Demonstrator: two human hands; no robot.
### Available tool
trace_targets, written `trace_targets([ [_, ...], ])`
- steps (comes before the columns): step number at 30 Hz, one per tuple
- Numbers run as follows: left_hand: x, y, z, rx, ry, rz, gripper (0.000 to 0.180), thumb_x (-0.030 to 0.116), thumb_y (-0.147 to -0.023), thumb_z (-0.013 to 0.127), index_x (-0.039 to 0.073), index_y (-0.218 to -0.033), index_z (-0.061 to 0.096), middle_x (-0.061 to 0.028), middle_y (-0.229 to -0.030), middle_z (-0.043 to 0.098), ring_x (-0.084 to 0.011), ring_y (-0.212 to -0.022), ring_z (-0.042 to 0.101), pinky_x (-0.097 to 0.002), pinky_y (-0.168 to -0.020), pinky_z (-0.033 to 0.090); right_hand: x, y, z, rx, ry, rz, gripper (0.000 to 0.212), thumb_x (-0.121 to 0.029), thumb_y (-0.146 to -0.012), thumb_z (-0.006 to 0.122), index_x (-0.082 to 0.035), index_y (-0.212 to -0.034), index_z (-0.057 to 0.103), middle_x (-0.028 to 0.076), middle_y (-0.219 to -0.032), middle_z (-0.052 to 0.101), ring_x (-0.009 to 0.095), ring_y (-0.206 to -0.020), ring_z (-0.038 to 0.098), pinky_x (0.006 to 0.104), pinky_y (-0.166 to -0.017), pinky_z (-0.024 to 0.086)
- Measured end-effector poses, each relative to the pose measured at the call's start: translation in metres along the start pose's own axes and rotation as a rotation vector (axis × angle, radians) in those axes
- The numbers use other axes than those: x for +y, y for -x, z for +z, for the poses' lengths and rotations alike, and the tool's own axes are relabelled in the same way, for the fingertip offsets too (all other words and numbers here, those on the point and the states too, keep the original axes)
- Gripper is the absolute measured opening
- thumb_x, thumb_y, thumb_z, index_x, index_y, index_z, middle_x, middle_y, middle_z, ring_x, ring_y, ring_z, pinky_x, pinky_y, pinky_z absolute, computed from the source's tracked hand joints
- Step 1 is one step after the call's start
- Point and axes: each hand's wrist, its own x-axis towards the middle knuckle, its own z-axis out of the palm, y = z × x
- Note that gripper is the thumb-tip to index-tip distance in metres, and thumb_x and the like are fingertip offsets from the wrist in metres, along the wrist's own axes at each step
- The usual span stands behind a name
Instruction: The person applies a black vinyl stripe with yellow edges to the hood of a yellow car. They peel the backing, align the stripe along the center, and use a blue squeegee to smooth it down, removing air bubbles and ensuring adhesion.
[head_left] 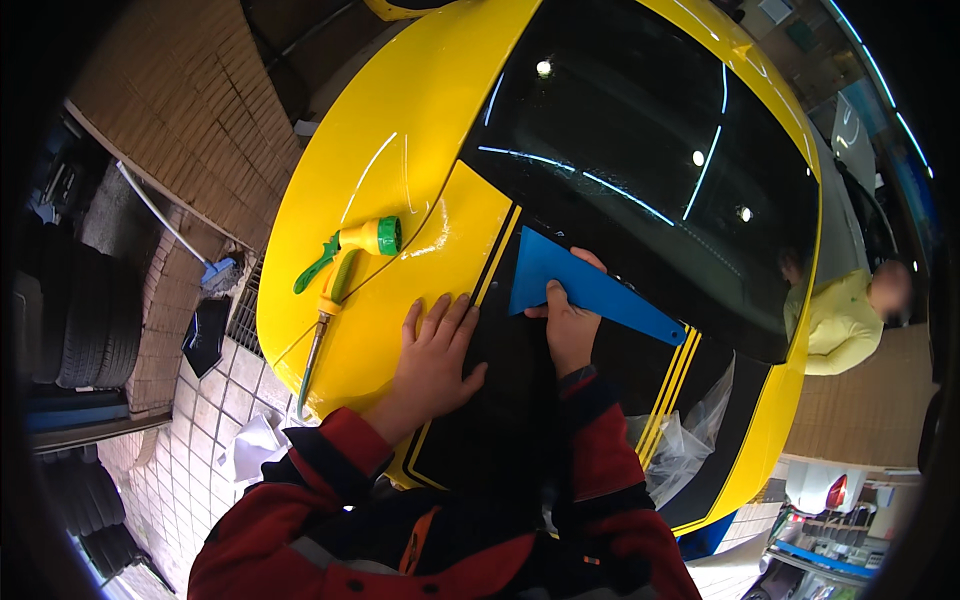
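A yellow car (425, 110) with a black striped panel (520, 380) fills the middle of the view. My left hand (432, 357) lies flat on the bodywork, fingers spread, where the yellow meets the black panel and its yellow pinstripes. In my right hand (570, 320) is a blue squeegee (590, 285), a long tapering blade held over the black panel, below the dark window glass (640, 130). The thumb presses on its upper face; the fingers beneath are partly hidden. Left of my hands, a yellow and green hose spray gun (355, 245) rests on the yellow paint.
Crumpled clear film (680, 445) lies at the panel's lower right. A person in a yellow top (845, 325) is beyond the car's right side. Stacked tires (95, 310) and a blue-headed brush (217, 270) are at the left, by the tiled floor (210, 410).
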Motion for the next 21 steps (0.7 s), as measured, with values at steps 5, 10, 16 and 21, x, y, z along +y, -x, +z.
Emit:
trace_targets([
  [5, 0.002, 0.000, -0.001, 0.027, 0.034, -0.002, 0.085, 0.040, -0.089, 0.083, 0.004, -0.161, 0.056, -0.0158, -0.171, 0.050, -0.0378, -0.160, 0.042, -0.0643, -0.135, 0.024, 0.006, -0.003, 0.034, 0.042, -0.071, 0.041, 0.056, 0.003, -0.109, 0.057, -0.019, -0.159, 0.045, 0.018, -0.135, 0.063, 0.022, -0.093, 0.077, 0.0286, -0.065, 0.070],
  [10, 0.001, 0.002, 0.001, 0.026, 0.024, -0.015, 0.085, 0.039, -0.088, 0.084, 0.004, -0.161, 0.056, -0.0151, -0.171, 0.051, -0.0376, -0.161, 0.042, -0.0638, -0.136, 0.023, 0.007, 0.000, 0.059, 0.087, 0.003, 0.050, 0.060, 0.002, -0.109, 0.057, -0.021, -0.162, 0.039, 0.022, -0.143, 0.060, 0.025, -0.099, 0.077, 0.0282, -0.066, 0.070],
  [16, 0.003, 0.000, 0.004, 0.025, -0.003, -0.006, 0.084, 0.041, -0.090, 0.082, 0.004, -0.162, 0.056, -0.0154, -0.172, 0.050, -0.0376, -0.161, 0.042, -0.0636, -0.136, 0.022, 0.004, -0.004, 0.064, 0.071, -0.026, -0.011, 0.057, -0.001, -0.112, 0.060, -0.017, -0.163, 0.041, 0.022, -0.144, 0.061, 0.030, -0.110, 0.079, 0.0322, -0.073, 0.074],
  [21, 0.001, 0.004, 0.003, 0.056, 0.009, -0.003, 0.085, 0.041, -0.090, 0.083, 0.005, -0.162, 0.056, -0.0150, -0.171, 0.051, -0.0375, -0.161, 0.042, -0.0621, -0.137, 0.022, 0.004, 0.001, 0.040, 0.164, -0.112, -0.025, 0.055, -0.002, -0.113, 0.061, -0.016, -0.164, 0.043, 0.022, -0.145, 0.063, 0.028, -0.107, 0.079, 0.0302, -0.070, 0.074],
])
